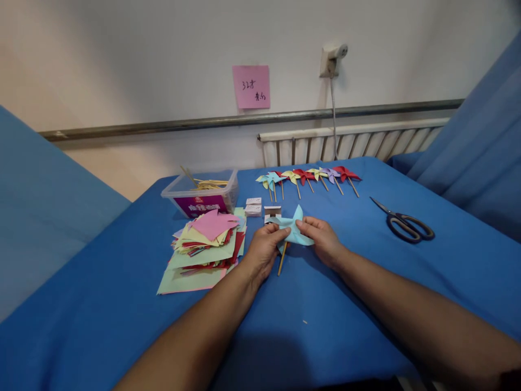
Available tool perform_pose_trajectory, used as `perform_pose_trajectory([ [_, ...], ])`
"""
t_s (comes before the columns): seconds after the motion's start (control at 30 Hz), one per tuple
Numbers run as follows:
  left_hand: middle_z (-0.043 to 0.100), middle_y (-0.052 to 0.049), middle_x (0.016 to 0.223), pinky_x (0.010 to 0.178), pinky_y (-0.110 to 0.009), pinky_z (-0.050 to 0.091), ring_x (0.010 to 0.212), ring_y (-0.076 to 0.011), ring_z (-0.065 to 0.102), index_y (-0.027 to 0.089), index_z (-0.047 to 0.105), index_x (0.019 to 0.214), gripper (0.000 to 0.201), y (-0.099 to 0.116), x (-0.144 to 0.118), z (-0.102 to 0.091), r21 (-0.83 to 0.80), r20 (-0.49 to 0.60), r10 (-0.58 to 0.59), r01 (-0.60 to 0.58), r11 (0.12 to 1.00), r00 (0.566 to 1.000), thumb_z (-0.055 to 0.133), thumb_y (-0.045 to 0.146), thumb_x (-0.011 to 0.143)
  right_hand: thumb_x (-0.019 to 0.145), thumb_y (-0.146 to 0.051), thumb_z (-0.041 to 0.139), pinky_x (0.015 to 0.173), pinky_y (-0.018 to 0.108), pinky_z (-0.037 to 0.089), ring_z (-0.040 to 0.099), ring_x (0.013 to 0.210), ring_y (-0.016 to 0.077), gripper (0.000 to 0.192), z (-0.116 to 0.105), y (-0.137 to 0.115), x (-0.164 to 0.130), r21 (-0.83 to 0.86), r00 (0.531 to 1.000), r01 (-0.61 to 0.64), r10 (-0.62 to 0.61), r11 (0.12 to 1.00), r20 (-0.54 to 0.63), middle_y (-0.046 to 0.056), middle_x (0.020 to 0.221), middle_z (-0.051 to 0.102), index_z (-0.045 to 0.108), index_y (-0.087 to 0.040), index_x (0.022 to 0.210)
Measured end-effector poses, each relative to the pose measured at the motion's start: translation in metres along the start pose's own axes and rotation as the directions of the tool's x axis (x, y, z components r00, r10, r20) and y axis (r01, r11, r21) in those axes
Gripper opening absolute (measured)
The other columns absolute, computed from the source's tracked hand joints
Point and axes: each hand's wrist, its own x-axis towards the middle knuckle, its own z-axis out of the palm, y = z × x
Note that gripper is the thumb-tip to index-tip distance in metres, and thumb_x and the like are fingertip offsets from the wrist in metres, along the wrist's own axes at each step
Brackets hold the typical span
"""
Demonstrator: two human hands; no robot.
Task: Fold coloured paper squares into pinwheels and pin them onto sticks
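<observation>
A light blue paper pinwheel (299, 236) is held between my two hands over the middle of the table. My left hand (264, 247) is closed on its left side, thumb on the paper near the centre. Below the paper a thin wooden stick (281, 263) slants down toward me. My right hand (321, 239) pinches the right part of the pinwheel between thumb and fingers. Just behind my hands stands a small open box (272, 212), partly hidden by the pinwheel. Two small white boxes (253, 208) are a little to its left.
Several finished pinwheels (304, 175) lie in a row at the back. Black-handled scissors (401, 220) lie at right. Cut paper (203, 247) is stacked at left, before a clear plastic tub (199, 198) holding wooden sticks. A wall and radiator (350, 144) bound the blue-covered table.
</observation>
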Motion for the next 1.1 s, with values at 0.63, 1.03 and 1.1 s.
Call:
perform_pose_trajectory([
  [0.63, 0.059, 0.003, 0.062, 0.047, -0.023, 0.04, 0.052, -0.0122, 0.056, 0.017, 0.054, 0.071, 0.03, 0.006, 0.0, -0.001, -0.158, -0.13, 0.08, -0.1, 0.982, 0.988, 0.081, 0.027, 0.061, 0.062, -0.04, 0.078, 0.039, 0.019, 0.03, 0.053, 0.041, 0.0092, 0.036, 0.026, 0.009, -0.011, -0.045, 0.974, -0.116, 0.123, 0.992, 0.19, -0.004, 0.055, 0.061, 0.053, -0.019, 0.077],
  [1.03, 0.059, 0.002, 0.059, 0.049, -0.025, 0.044, 0.05, -0.0125, 0.056, 0.016, 0.053, 0.067, 0.032, 0.009, -0.001, 0.0, -0.163, -0.124, 0.103, -0.123, 0.979, 0.987, 0.082, 0.026, 0.059, 0.066, -0.041, 0.074, 0.038, 0.02, 0.031, 0.051, 0.04, 0.0078, 0.032, 0.024, 0.009, -0.01, -0.094, 0.976, -0.107, 0.123, 0.99, 0.178, -0.002, 0.057, 0.064, 0.053, -0.017, 0.072],
  [1.1, 0.06, 0.002, 0.059, 0.052, -0.026, 0.046, 0.052, -0.0126, 0.057, 0.015, 0.055, 0.067, 0.03, 0.009, -0.001, 0.0, -0.171, -0.124, 0.106, -0.126, 0.977, 0.987, 0.082, 0.025, 0.059, 0.067, -0.042, 0.073, 0.039, 0.02, 0.032, 0.051, 0.04, 0.0079, 0.032, 0.023, 0.01, -0.01, -0.098, 0.975, -0.108, 0.125, 0.989, 0.184, -0.001, 0.059, 0.065, 0.054, -0.017, 0.073],
])
